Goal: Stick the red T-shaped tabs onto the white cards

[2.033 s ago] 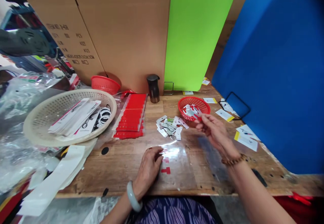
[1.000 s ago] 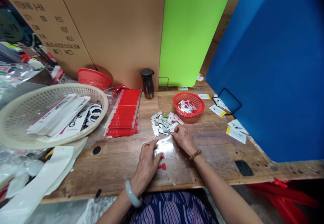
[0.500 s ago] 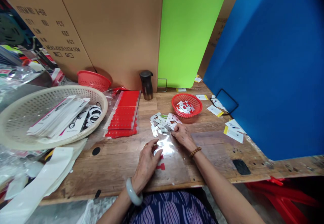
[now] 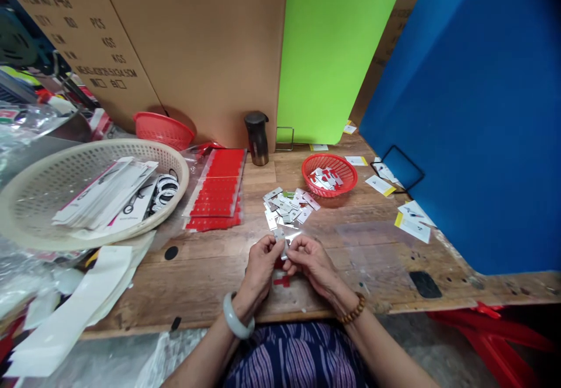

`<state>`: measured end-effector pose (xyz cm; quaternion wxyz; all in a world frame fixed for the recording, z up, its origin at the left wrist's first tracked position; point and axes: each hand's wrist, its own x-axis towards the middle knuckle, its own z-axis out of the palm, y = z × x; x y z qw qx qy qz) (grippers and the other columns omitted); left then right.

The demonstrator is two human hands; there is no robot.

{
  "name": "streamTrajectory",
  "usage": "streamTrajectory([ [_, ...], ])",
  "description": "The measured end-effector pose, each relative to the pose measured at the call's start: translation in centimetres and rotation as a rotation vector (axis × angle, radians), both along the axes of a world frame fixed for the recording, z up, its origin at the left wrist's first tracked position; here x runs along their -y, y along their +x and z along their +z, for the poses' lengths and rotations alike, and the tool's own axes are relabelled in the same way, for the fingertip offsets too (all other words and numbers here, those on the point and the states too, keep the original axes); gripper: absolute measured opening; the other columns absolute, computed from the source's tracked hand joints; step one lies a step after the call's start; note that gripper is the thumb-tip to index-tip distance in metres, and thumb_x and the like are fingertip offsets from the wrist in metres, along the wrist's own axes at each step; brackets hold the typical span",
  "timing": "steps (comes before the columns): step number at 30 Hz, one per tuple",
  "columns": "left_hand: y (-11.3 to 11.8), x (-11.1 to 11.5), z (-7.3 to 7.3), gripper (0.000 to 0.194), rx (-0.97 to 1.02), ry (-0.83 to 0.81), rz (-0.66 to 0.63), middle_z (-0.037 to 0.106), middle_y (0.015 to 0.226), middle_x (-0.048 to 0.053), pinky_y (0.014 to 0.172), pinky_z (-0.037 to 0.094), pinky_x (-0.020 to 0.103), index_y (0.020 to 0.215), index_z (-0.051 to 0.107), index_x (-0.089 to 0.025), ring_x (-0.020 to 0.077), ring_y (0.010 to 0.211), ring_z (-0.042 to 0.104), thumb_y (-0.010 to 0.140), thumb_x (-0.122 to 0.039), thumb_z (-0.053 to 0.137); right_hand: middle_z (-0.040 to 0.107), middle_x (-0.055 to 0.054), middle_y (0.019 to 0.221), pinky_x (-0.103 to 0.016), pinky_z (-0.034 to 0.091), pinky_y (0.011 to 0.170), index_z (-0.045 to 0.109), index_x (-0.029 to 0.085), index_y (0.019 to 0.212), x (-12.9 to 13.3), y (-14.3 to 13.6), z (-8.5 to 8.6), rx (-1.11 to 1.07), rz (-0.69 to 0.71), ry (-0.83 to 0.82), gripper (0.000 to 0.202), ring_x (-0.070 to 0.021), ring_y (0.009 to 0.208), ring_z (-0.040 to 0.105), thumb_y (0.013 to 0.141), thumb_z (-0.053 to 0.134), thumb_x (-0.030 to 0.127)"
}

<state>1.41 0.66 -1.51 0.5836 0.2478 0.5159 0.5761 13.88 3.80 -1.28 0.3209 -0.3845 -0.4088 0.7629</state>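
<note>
My left hand [image 4: 262, 262] and my right hand [image 4: 312, 262] meet over the clear plastic sheet near the table's front edge. Between their fingertips is a small silvery metal plate [image 4: 284, 249], pinched from both sides. Under the hands, red T-shaped stickers [image 4: 281, 281] show on the sheet, partly covered by the fingers. Just beyond lies a loose pile of small metal plates [image 4: 287, 205]. A red basket [image 4: 354, 184] behind the pile holds similar plates with red pieces on them.
To the left stand red sticker sheets [image 4: 216, 192] and a large cream basket [image 4: 26, 230] with printed cards and black-and-white rings. A dark tumbler [image 4: 257, 139] is at the back by the cardboard [image 4: 197, 55]. A blue board [image 4: 473, 142] and wire stand [image 4: 401, 169] border the right.
My right hand has drawn back from the pile with a metal plate. My left hand has closed onto the plate, and both hands now meet. The view has shifted slightly.
</note>
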Motion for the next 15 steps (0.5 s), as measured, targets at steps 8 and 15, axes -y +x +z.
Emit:
streamTrajectory([
  [8, -1.1, 1.4, 2.0, 0.035, 0.064, -0.164, -0.299, 0.065, 0.069, 0.003, 0.052, 0.052, 0.024, 0.079, 0.057, -0.013, 0.0126, 0.053, 0.062, 0.067, -0.041, 0.073, 0.056, 0.006, 0.062, -0.018, 0.034, 0.047, 0.060, 0.018, 0.096, -1.4, 2.2, -1.2, 0.031, 0.046, 0.171, 0.033, -0.0056, 0.049, 0.045, 0.073, 0.072, 0.037],
  [15, -0.6, 1.6, 2.0, 0.034, 0.034, -0.132, -0.331, 0.064, 0.068, 0.004, 0.046, 0.047, 0.018, 0.078, 0.062, -0.010, 0.0083, 0.049, 0.058, 0.073, -0.043, 0.069, 0.056, 0.004, 0.064, -0.020, 0.037, 0.054, 0.061, 0.018, 0.088, -1.1, 2.6, -0.7, -0.079, 0.113, 0.154, 0.024, -0.0077, 0.054, 0.047, 0.073, 0.073, 0.033],
])
